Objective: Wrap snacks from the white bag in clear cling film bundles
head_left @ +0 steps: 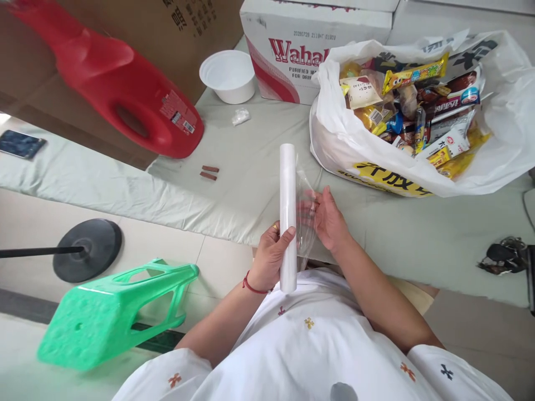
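My left hand [271, 253] is wrapped around the lower half of a roll of clear plastic film [287, 189], thumb across its front. The white roll stands nearly upright in the view, over the table's front edge. A loose, see-through flap of film [305, 234] hangs from its right side. My right hand [330, 220] is just right of the roll, its fingers stretched out behind the flap and seen through it. Its thumb points up, apart from the fingers. Whether the fingers touch the film is unclear.
On the cloth-covered table [251, 150] are a snack-filled plastic bag [355, 161], a white bowl [234, 92], a crumpled clear scrap [241, 116], two brown strips [209, 172], a red jug [137, 94], a phone [20, 143] and keys [501, 253]. A green stool [96, 312] lies on the floor.
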The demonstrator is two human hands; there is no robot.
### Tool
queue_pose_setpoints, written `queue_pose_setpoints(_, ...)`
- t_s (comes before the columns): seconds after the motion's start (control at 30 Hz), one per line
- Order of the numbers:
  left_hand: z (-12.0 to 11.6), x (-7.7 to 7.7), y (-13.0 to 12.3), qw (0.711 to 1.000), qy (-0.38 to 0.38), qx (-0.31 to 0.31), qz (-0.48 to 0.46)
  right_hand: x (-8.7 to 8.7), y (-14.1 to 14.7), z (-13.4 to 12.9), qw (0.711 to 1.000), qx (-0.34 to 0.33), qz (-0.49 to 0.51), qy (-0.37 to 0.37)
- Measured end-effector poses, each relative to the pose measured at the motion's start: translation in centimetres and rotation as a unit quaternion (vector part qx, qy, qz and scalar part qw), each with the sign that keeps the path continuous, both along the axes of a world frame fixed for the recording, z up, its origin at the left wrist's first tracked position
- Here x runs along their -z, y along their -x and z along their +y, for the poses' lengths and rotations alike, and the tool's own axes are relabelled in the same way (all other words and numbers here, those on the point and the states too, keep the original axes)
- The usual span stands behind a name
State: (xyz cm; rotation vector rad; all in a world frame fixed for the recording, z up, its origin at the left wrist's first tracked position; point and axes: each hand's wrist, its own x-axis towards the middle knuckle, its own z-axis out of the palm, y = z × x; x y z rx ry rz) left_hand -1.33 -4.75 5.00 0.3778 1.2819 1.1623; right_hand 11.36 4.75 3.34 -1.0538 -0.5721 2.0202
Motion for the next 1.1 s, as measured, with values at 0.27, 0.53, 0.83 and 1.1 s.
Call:
queue_pose_setpoints(0.27, -1.3, 1.7, -0.6, 0.996, -0.023, 0.015, 0.087, 0.8, 0.8, -0.7, 0.968, 0.080, -0.185, -0.148)
queue_pose_setpoints(0.53, -0.9, 1.0, -2.0, 0.989, -0.073, -0.054, -0.120, -2.2, 1.1, 0.2, 0.904, -0.013, -0.256, -0.343)
queue_pose_setpoints(0.83, 3.0, 0.1, -0.2, 0.995, -0.061, -0.009, -0.081, -5.4, 0.0, 0.1, 0.916, -0.026, -0.222, -0.334)
queue_pose_setpoints(1.1, 2.5, -0.1, 0.6, 0.975, -0.078, 0.052, -0.202, -8.1, -4.7, 1.4, 0.865, -0.028, -0.300, -0.401)
